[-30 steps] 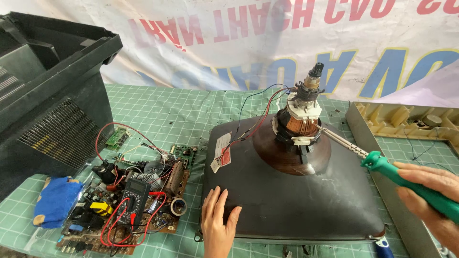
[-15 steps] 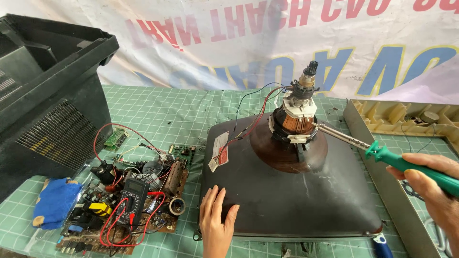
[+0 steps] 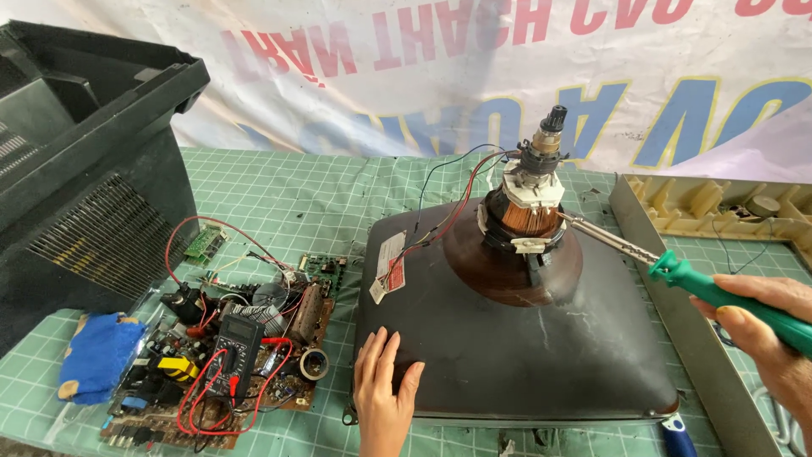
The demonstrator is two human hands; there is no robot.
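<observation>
Head view looks down on a bench (image 3: 279, 190) covered by a green gridded cutting mat, where a dark picture tube (image 3: 516, 355) lies face down with its neck pointing up. Around that neck sits a copper-wound yoke (image 3: 522, 218) with white plastic parts, and thin red, blue and black wires (image 3: 448, 199) run from it down to the tube's back. The left hand (image 3: 385, 393) lies flat and open, fingers spread, on the tube's near left corner, gripping nothing. The right hand (image 3: 765, 326), at the right edge, is closed around the green handle of a screwdriver (image 3: 668, 267); the metal shaft reaches up and left, and its tip touches the yoke's right side. Left of the tube lies a bare circuit board (image 3: 245, 355) crowded with parts, and a dark multimeter (image 3: 235, 343) with red leads rests on it. A blue cloth (image 3: 97, 355) lies just beside the board's left end. A black television housing (image 3: 76, 161) stands at the far left, and a beige plastic frame (image 3: 719, 211) lies at the right, behind the screwdriver.
</observation>
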